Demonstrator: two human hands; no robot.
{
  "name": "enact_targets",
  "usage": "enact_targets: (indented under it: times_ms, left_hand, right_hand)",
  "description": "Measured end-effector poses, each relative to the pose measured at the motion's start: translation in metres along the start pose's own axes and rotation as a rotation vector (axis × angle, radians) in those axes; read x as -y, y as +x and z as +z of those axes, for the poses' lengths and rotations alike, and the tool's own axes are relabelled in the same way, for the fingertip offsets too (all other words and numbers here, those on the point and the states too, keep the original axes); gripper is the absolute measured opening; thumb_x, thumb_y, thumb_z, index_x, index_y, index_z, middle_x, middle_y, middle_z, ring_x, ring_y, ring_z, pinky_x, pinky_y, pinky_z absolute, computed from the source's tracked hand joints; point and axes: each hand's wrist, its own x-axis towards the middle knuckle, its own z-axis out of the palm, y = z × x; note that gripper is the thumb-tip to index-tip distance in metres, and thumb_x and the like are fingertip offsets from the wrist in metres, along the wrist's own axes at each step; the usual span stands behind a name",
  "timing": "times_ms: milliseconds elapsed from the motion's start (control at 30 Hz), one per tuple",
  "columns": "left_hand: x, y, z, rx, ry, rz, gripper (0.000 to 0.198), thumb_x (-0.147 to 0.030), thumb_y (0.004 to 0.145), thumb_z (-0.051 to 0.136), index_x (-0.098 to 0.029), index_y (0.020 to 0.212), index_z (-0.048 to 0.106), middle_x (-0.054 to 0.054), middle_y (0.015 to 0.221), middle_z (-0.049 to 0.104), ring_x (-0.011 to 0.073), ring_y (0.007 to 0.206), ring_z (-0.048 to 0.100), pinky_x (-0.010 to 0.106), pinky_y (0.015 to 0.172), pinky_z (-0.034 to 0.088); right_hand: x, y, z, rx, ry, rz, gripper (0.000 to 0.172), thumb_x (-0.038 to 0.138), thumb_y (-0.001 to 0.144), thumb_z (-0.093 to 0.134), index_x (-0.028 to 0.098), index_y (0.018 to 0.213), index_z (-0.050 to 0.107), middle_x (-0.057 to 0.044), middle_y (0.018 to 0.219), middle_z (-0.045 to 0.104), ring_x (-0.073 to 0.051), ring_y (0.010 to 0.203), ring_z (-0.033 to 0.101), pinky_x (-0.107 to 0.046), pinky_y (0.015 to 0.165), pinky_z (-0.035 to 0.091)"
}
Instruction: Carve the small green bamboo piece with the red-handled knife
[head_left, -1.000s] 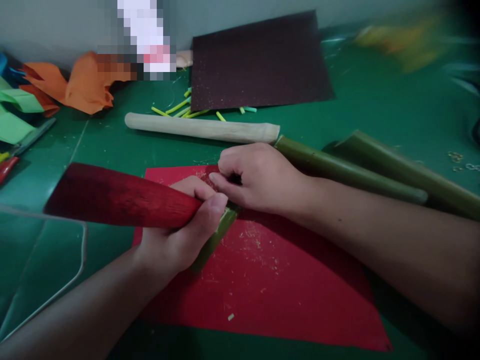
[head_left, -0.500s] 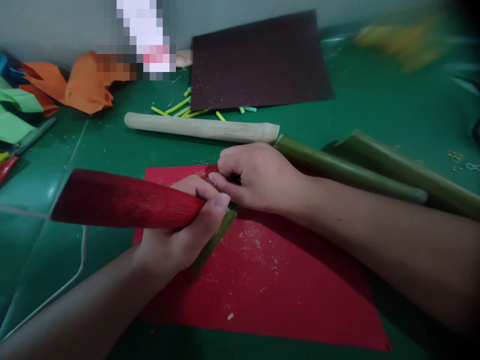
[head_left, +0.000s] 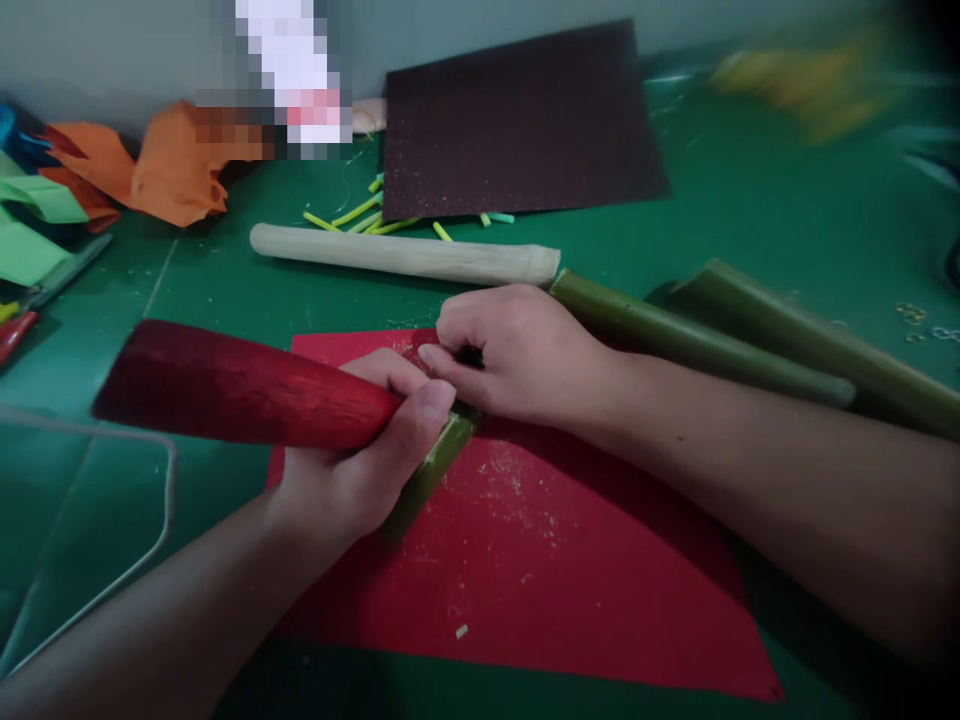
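My left hand (head_left: 352, 480) is closed round a dark red wooden handle (head_left: 247, 385), whose broad end points left. Whatever extends from its other end is hidden by my fingers. Under that hand, a green bamboo stick (head_left: 431, 470) lies slanted on a red sheet (head_left: 600, 590), with a pale scraped patch near my thumb. My right hand (head_left: 532, 345) makes a fist just beyond, over the stick's upper end. Its grip is hidden. A dark red patch shows by its thumb tip. Pale shavings (head_left: 517, 490) are scattered over the sheet.
A peeled pale stick (head_left: 405, 258) lies behind my hands, near a green bamboo piece (head_left: 697, 335) and a thicker one (head_left: 817, 335). Farther back are a dark sheet (head_left: 517, 125), yellow-green strips (head_left: 360, 215) and orange fabric (head_left: 180, 170). A white cable (head_left: 171, 480) lies at left.
The broad end of the red handle has tipped slightly up and left in my left hand. More of the bamboo stick shows beside my thumb. My right hand has barely moved.
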Motion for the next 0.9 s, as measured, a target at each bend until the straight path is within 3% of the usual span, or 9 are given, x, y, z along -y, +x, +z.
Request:
enact_targets:
  times_ms: [667, 900]
  left_hand:
    - [0.000, 0.001, -0.003, 0.064, 0.035, 0.039, 0.019, -0.025, 0.088, 0.061, -0.021, 0.069, 0.064, -0.001, 0.061, 0.061, 0.0092, 0.048, 0.050, 0.024, 0.042, 0.036]
    - [0.009, 0.000, -0.006, 0.152, -0.068, 0.073, 0.034, -0.025, 0.092, 0.057, -0.019, 0.059, 0.055, -0.002, 0.052, 0.047, 0.0089, 0.046, 0.041, 0.026, 0.044, 0.033]
  right_hand:
    - [-0.001, 0.000, 0.001, -0.018, 0.012, -0.015, 0.041, 0.034, 0.093, 0.050, 0.018, 0.056, 0.043, 0.003, 0.061, 0.041, -0.009, 0.059, 0.033, -0.028, 0.058, 0.023]
    - [0.000, 0.000, 0.000, -0.015, 0.003, -0.009, 0.038, 0.030, 0.091, 0.051, 0.017, 0.056, 0.047, 0.003, 0.061, 0.043, -0.009, 0.058, 0.034, -0.028, 0.058, 0.023]
